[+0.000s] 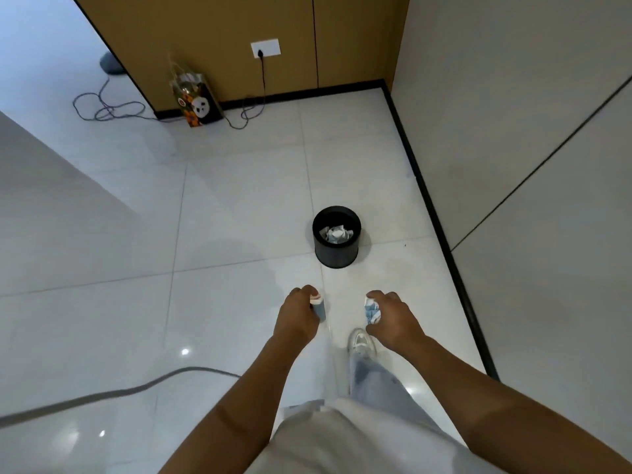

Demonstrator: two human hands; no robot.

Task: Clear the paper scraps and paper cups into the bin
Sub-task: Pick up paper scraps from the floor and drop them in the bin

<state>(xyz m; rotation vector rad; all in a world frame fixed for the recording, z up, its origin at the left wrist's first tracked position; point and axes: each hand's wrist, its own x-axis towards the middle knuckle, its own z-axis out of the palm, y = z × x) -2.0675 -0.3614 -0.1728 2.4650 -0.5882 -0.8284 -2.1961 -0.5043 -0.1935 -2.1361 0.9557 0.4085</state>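
Note:
A small round black bin (336,252) stands on the white tiled floor ahead of me, with crumpled blue-and-white paper (336,233) lying inside it. My left hand (297,316) grips a blue paper cup (318,306) with a white rim, held upright. My right hand (393,319) holds a crumpled blue-and-white paper scrap (372,311). Both hands are stretched forward at about the same height, short of the bin and nearer to me than it.
A wall with a black skirting (441,230) runs along the right. A grey surface (51,206) juts in at left. A panda gift bag (198,100) and loose cables (109,109) lie by the wooden wall. A grey cable (102,393) crosses the floor. My shoe (360,343) is below my right hand.

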